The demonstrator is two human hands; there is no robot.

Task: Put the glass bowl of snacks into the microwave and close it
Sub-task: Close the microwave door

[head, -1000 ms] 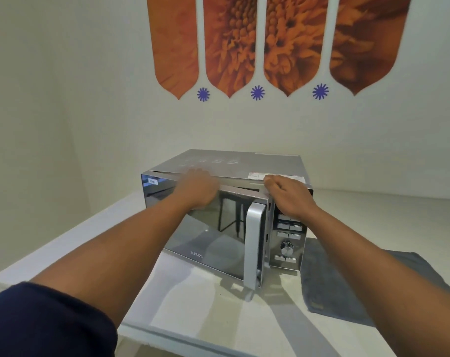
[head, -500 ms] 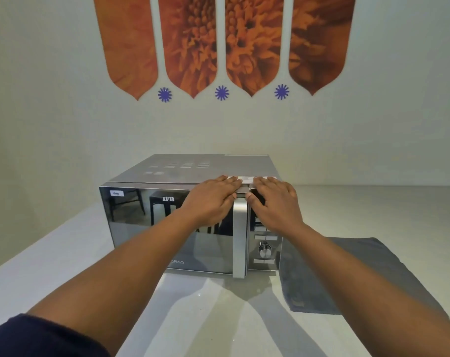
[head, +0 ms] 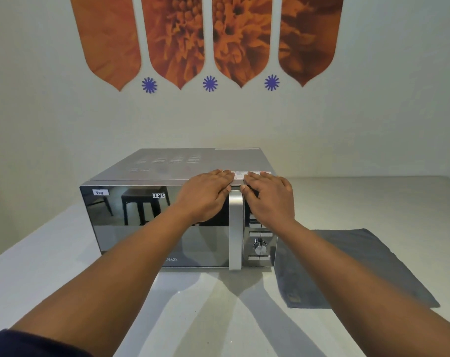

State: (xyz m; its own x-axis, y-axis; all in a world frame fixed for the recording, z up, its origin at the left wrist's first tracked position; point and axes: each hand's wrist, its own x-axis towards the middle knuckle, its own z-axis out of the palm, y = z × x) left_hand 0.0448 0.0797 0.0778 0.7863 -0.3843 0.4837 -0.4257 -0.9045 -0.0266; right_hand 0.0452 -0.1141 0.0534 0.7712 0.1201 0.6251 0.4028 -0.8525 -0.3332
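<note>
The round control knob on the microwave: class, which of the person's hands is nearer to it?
Right. The right hand rests on the panel above the control knob; the left hand lies on the mirrored door, beyond the handle.

Grey cloth (head: 357, 266) lies flat on white counter (head: 205, 313) at 4 o'clock. Four orange flower panels (head: 239, 39) on wall (head: 399, 112) at 12 o'clock; three blue star marks (head: 210, 83) below them.

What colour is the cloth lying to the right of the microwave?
Dark grey cloth, plain and unpatterned, seen in the head view.
</note>
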